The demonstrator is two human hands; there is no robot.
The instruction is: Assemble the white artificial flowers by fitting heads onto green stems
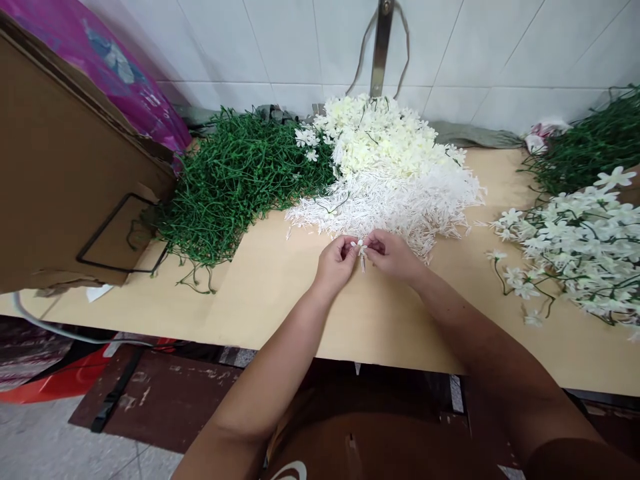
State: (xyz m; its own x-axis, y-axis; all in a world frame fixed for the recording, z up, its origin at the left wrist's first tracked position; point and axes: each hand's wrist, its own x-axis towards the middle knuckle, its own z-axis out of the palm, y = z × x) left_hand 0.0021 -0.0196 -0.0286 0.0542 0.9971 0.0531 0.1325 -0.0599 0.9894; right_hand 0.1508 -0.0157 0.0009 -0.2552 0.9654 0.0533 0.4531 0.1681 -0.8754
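A small white artificial flower (361, 246) is held between the fingertips of both hands, over the table in front of me. My left hand (336, 263) pinches it from the left, and my right hand (395, 255) pinches it from the right. Thin white pieces hang below its petals. Just behind the hands spreads a heap of thin white sticks (400, 200). Loose white-yellow blossoms (385, 137) are piled behind those. To the left lies a large tangle of green plastic stems (245, 173).
White flowers on green stems (590, 253) lie at the right, with more green stems (590, 147) behind them. A cardboard box (70, 160), a purple bag (145, 100) and a black wire frame (107, 230) stand left. A tiled wall (290, 47) closes off the back.
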